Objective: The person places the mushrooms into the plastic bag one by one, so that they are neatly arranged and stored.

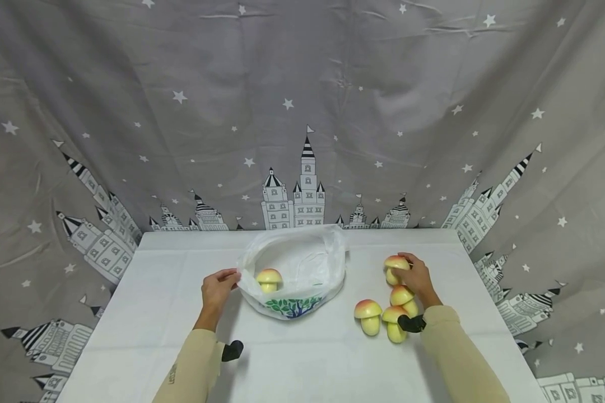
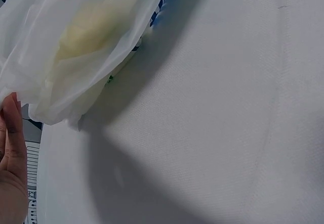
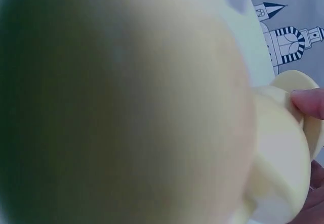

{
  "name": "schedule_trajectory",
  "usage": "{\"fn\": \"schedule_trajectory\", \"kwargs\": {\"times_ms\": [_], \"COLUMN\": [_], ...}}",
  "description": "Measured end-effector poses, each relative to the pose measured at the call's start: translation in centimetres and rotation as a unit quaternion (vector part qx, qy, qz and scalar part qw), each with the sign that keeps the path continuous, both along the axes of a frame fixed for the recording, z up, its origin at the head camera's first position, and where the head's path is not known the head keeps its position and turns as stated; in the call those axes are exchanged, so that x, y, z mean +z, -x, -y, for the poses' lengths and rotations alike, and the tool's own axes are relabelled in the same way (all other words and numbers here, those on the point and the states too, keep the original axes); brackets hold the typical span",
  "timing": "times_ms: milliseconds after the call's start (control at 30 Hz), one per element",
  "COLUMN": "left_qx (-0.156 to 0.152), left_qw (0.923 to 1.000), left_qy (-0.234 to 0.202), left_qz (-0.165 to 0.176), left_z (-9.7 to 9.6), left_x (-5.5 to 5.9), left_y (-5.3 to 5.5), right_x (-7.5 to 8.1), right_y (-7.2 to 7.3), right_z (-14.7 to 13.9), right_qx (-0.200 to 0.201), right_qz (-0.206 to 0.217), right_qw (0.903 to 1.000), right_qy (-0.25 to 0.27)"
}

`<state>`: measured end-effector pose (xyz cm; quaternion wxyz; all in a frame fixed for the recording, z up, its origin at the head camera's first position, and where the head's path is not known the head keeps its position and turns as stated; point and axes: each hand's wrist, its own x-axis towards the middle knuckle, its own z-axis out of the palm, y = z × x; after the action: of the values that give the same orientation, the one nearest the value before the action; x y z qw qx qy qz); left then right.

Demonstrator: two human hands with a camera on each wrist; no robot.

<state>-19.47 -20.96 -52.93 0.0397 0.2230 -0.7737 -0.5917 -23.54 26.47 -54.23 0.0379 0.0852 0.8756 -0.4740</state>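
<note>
A white plastic bag (image 1: 327,294) with a printed tree lies with its mouth spread, a toy mushroom (image 1: 269,278) inside near the left rim. My left hand (image 1: 215,292) pinches that rim between thumb and fingers; the left wrist view shows the fingers (image 2: 15,133) at the bag's edge and a yellow shape through the plastic. To the right, my right hand (image 1: 419,279) grips a yellow mushroom with a reddish cap (image 1: 395,262). Three similar mushrooms lie nearer: one just below the hand (image 1: 401,295), two side by side (image 1: 368,309). In the right wrist view, a blurred cap (image 3: 152,107) covers most of the picture.
Everything sits on a white-covered table (image 1: 302,364). Behind it and along both sides hangs a grey curtain (image 1: 302,67) printed with stars and castles. A black wrist strap piece (image 1: 410,323) overhangs one of the near mushrooms.
</note>
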Motion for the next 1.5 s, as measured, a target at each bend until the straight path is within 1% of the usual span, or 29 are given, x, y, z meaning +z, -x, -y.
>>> {"fn": "schedule_trajectory", "kwargs": {"times_ms": [167, 400, 567, 767, 867, 967, 1267, 1400, 1500], "left_qx": [-0.001, 0.000, -0.002, -0.005, -0.003, -0.003, -0.001, -0.003, -0.005], "left_qw": [1.0000, 1.0000, 0.9999, 0.9998, 0.9996, 0.9995, 0.9996, 0.9996, 0.9997], "left_qy": [0.000, 0.003, 0.004, 0.016, 0.028, 0.031, 0.028, 0.026, 0.021], "left_qz": [-0.002, -0.003, -0.009, -0.006, -0.001, -0.001, 0.001, 0.007, 0.004], "left_z": [0.0, 0.0, 0.0, -0.1, -0.2, -0.2, -0.1, 0.0, 0.1], "left_x": [0.0, 0.0, -0.1, -0.1, -0.1, -0.1, -0.1, 0.0, 0.0], "left_y": [0.0, -0.1, 0.0, 0.0, -0.1, -0.1, -0.2, -0.2, -0.2], "right_x": [0.2, 0.4, 0.5, 0.7, 0.9, 1.2, 1.6, 1.8, 1.7], "right_y": [-0.2, -0.2, 0.0, 0.4, 0.6, 0.5, 0.5, 0.5, 0.5], "right_z": [0.2, 1.0, 1.6, 2.3, 2.6, 2.9, 3.9, 4.4, 4.9], "right_qx": [-0.007, 0.005, 0.010, 0.016, 0.018, 0.023, 0.031, 0.029, 0.026], "right_qz": [0.001, -0.006, -0.004, -0.008, -0.002, 0.003, -0.011, -0.017, -0.021], "right_qw": [0.9999, 0.9996, 0.9991, 0.9995, 0.9996, 0.9995, 0.9993, 0.9992, 0.9991], "right_qy": [0.010, 0.026, 0.041, 0.028, 0.023, 0.023, 0.016, 0.021, 0.028]}}
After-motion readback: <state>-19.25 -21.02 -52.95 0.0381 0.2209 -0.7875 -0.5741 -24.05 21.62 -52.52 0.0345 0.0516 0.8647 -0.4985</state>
